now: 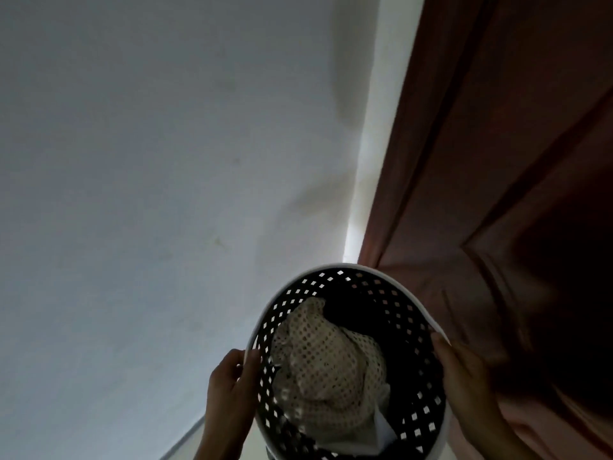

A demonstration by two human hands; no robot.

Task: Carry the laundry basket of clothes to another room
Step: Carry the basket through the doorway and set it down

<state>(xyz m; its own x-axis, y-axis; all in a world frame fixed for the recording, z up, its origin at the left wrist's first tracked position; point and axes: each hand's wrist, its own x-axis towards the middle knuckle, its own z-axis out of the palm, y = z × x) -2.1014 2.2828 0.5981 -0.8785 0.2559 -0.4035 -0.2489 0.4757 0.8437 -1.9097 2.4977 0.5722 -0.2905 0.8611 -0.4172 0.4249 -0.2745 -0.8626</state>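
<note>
A round laundry basket (414, 313) with a white rim and perforated walls fills the lower middle of the head view. Inside lies a cream knitted garment (328, 366) on top of dark clothes (348, 313). My left hand (229, 383) grips the rim on the left side, thumb hooked inside. My right hand (464, 376) holds the rim on the right side. The basket's far edge touches or nearly touches a curtain.
A plain white wall (166, 177) fills the left and centre. A reddish-brown curtain (497, 161) hangs at the right, with a bright strip of light (361, 180) between it and the wall. A pale floor strip (185, 439) shows at bottom left.
</note>
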